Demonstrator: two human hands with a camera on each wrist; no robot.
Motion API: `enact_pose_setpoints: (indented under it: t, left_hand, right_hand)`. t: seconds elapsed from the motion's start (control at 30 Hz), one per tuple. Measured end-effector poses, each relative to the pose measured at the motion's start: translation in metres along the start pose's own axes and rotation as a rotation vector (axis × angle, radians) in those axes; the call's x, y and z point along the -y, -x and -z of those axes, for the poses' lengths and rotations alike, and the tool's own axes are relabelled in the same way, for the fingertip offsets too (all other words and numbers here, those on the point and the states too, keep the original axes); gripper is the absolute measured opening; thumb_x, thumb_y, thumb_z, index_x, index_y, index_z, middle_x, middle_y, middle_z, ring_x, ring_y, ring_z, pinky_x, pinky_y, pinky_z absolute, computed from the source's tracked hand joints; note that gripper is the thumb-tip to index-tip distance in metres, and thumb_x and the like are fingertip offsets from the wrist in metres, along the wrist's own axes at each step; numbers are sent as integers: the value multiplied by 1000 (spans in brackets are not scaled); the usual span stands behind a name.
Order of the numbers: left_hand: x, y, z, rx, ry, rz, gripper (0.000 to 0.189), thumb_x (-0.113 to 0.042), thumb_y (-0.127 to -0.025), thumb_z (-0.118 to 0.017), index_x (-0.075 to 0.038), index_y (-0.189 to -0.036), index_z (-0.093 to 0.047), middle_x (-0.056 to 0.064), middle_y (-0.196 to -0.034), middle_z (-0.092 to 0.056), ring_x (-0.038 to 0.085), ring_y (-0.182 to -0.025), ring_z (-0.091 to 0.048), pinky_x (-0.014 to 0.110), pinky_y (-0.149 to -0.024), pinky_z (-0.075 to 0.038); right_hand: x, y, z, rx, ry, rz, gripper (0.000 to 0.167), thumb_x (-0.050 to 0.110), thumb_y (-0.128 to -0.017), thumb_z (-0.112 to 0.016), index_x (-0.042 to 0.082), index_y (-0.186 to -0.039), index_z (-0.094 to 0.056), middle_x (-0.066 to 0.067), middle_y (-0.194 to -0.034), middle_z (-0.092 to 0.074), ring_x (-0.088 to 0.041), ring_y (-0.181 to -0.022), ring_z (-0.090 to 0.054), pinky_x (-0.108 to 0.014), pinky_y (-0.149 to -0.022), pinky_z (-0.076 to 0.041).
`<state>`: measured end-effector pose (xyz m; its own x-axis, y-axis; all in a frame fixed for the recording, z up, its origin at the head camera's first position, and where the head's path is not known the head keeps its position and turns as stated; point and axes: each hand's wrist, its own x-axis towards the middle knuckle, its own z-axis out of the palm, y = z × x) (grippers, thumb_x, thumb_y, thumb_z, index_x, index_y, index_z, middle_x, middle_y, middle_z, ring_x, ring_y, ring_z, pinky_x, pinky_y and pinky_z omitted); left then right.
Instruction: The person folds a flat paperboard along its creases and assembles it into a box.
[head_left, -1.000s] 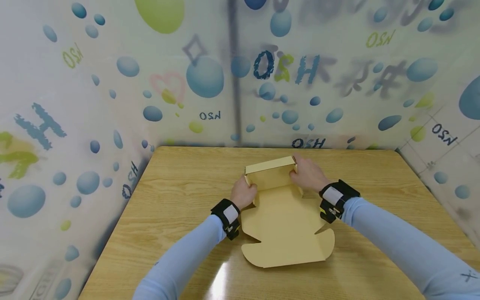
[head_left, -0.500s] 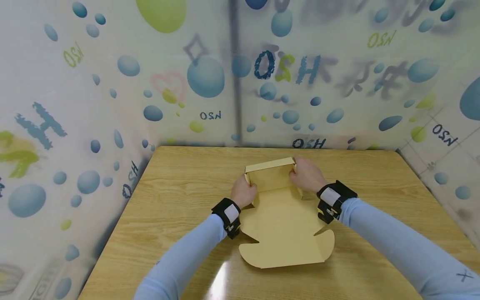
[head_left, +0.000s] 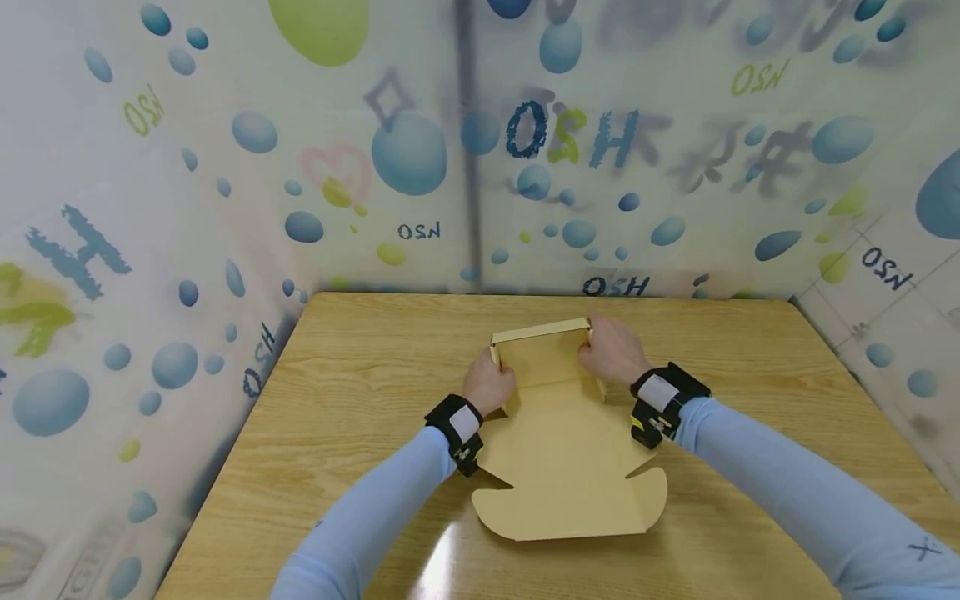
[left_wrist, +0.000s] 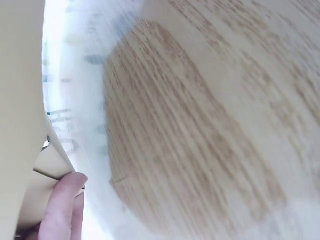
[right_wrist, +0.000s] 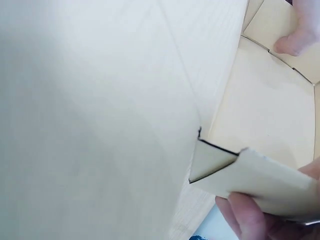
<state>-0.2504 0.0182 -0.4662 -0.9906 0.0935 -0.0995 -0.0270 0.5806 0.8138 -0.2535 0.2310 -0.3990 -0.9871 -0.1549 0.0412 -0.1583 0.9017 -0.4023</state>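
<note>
A partly folded tan cardboard mailer box (head_left: 562,450) lies on the wooden table in the head view, its far wall and side flaps raised. My left hand (head_left: 489,382) grips the left side of the raised end, thumb on the inside. At the opposite side my right hand (head_left: 613,350) grips the same end. The left wrist view shows fingertips (left_wrist: 62,200) at a folded cardboard edge. In the right wrist view, fingers (right_wrist: 245,215) curl around a doubled-over wall (right_wrist: 270,182). The near flap (head_left: 570,510), with rounded ears, spreads out flat toward me.
The wooden table (head_left: 360,375) extends on both sides of the box. Its back edge meets a pale wall sheet (head_left: 420,258) printed with blue and green bubbles and letters. A similar sheet hangs along the left side.
The raised end has tilted slightly, so its top strip looks thinner. The box's near flap has shifted a little left and toward me. Both hands keep their grip; the right wrist has edged left.
</note>
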Motion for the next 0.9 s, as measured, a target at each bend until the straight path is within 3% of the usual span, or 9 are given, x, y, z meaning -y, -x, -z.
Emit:
enact_pose_setpoints:
  t: [0.17,0.33,0.43,0.57,0.6,0.73,0.83,0.9]
  left_hand:
    - [2,-1,1,11,-10,-4,39,-13,-96,-49,1,-131,-54,22,-115,-68,25,-86,-61,37,-81,-53]
    - [4,-1,5,31,6,-23,40,-16,-95,-48,-3,-132,-56,19,-118,-69,23,-86,-59,36,-82,-51]
    - [5,0,9,59,31,-32,43,-19,-94,-51,-4,-134,-55,17,-122,-67,22,-90,-58,36,-87,-50]
    - [8,-1,14,117,53,-45,45,-23,-95,-55,-3,-136,-53,16,-119,-65,22,-92,-57,35,-86,-48]
    - [9,-2,15,134,58,-49,46,-24,-96,-55,-4,-138,-52,16,-120,-65,22,-93,-57,35,-87,-48]
    - [12,-4,19,197,116,-62,51,-23,-98,-56,-5,-144,-47,18,-132,-62,25,-109,-62,39,-96,-51]
    - [14,-5,22,237,161,-63,54,-22,-99,-56,-7,-148,-43,19,-142,-57,29,-125,-59,44,-106,-48]
    - [15,-4,23,257,176,-62,54,-21,-99,-56,-9,-150,-42,18,-146,-55,31,-132,-56,45,-110,-46]
  right_hand:
    - [-1,0,0,34,-10,-17,30,4,-84,-51,-9,-111,-56,-11,-74,-49,-20,-57,-43,-28,-51,-28]
    - [-4,-1,0,75,-38,-11,35,10,-87,-55,-9,-116,-55,-11,-76,-51,-19,-57,-45,-28,-51,-30]
    - [-5,-1,2,113,-55,2,53,16,-88,-58,-14,-131,-49,-24,-96,-62,-20,-63,-48,-29,-56,-35]
    - [-8,0,5,182,-92,14,76,22,-91,-60,-16,-148,-30,-35,-127,-58,-21,-70,-50,-35,-71,-44]
    - [-9,0,6,199,-102,20,78,24,-91,-60,-17,-150,-27,-36,-129,-57,-22,-71,-51,-37,-75,-45]
    - [-15,2,10,244,-183,68,81,27,-94,-61,-18,-150,-24,-40,-139,-49,-37,-101,-60,-51,-94,-50]
    - [-19,3,15,295,-268,82,79,27,-99,-58,-18,-151,-20,-41,-146,-40,-50,-127,-49,-60,-102,-46]
    - [-21,3,18,326,-309,88,77,27,-101,-57,-16,-153,-19,-40,-149,-36,-53,-135,-42,-61,-107,-43]
